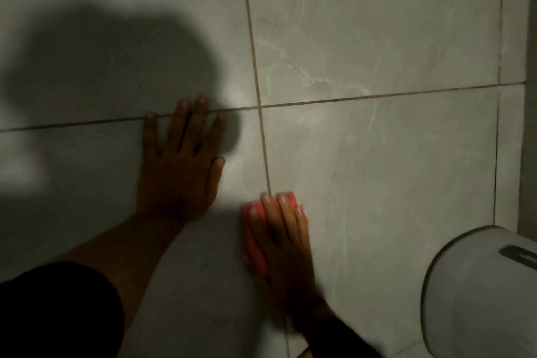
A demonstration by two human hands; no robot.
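Note:
My left hand (180, 166) lies flat on the grey tiled floor (377, 139), fingers spread and straight, fingertips at a grout line. My right hand (283, 241) presses down on a pink-orange sponge or pad (252, 229) that sits on the floor over a grout line; the fingers lie straight across its top, and the pad shows at the fingertips and along the hand's left side. The rest of the pad is hidden under the hand. Both forearms come in from the bottom edge in dark sleeves.
A white round bin or appliance (479, 293) with a dark slot stands at the lower right. A pale wall base (527, 125) runs down the right edge. My shadow (101, 67) darkens the left tiles.

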